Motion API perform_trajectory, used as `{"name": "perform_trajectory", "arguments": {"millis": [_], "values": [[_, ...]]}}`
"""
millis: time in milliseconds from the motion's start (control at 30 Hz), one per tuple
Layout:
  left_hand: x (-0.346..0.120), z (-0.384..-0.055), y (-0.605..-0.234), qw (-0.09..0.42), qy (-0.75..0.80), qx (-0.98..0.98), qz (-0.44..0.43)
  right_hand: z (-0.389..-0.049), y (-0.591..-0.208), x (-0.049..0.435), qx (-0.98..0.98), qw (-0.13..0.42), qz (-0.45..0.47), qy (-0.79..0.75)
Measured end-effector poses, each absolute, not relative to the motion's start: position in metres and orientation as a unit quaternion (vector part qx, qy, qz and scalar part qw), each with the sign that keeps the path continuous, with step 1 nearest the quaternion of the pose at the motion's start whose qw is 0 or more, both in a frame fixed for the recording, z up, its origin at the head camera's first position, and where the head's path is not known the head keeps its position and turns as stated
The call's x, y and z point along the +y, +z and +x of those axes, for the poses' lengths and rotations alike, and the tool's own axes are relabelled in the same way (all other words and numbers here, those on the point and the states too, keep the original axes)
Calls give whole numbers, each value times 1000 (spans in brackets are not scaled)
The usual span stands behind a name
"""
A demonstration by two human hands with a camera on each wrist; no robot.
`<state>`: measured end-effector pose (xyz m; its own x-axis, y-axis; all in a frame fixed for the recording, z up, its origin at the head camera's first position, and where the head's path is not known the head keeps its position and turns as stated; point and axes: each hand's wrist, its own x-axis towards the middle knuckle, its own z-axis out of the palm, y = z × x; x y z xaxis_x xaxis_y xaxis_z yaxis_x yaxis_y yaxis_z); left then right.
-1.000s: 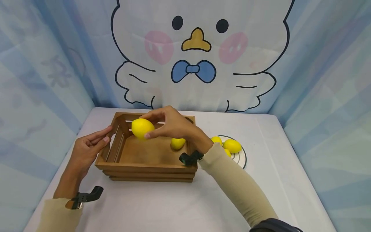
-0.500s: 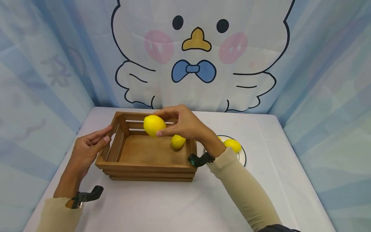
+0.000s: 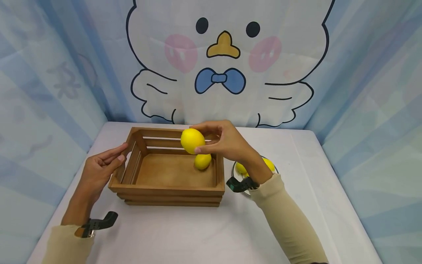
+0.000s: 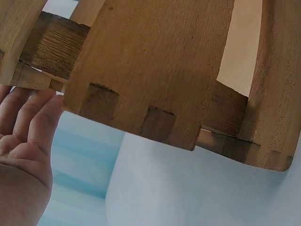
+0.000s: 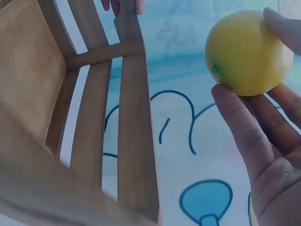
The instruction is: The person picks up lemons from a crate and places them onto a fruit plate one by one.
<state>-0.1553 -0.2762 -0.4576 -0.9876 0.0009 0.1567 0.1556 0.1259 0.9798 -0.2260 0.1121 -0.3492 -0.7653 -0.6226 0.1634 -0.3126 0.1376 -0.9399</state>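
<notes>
My right hand (image 3: 227, 141) pinches a yellow lemon (image 3: 192, 140) between thumb and fingers, above the back right part of a slatted wooden crate (image 3: 166, 190). In the right wrist view, this lemon (image 5: 244, 52) shows a small green tip and hangs beyond the crate's slats (image 5: 89, 117). Another lemon (image 3: 202, 161) lies on the crate floor by its right end. My left hand (image 3: 100, 170) is at the crate's left end, its fairly straight fingers and thumb touching the upper rail. In the left wrist view, those fingertips are partly hidden behind the end board (image 4: 155, 61).
Right of the crate sits a round plate (image 3: 233, 171) with lemons (image 3: 241, 168), partly covered by my right wrist. A white cloth (image 3: 184, 234) covers the table. Printed curtains (image 3: 224, 106) hang at the back and both sides.
My right hand has moved right with the lemon, from over the crate's middle to above its right part. My forearm now covers more of the plate. My left hand and the crate have stayed put.
</notes>
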Motion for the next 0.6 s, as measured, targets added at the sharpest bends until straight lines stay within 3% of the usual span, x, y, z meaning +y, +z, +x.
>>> {"name": "perform_trajectory", "arguments": {"millis": [600], "values": [[-276, -156, -457, 55, -664, -745, -42, -220, -360, 163, 774, 68, -255, -575]]}}
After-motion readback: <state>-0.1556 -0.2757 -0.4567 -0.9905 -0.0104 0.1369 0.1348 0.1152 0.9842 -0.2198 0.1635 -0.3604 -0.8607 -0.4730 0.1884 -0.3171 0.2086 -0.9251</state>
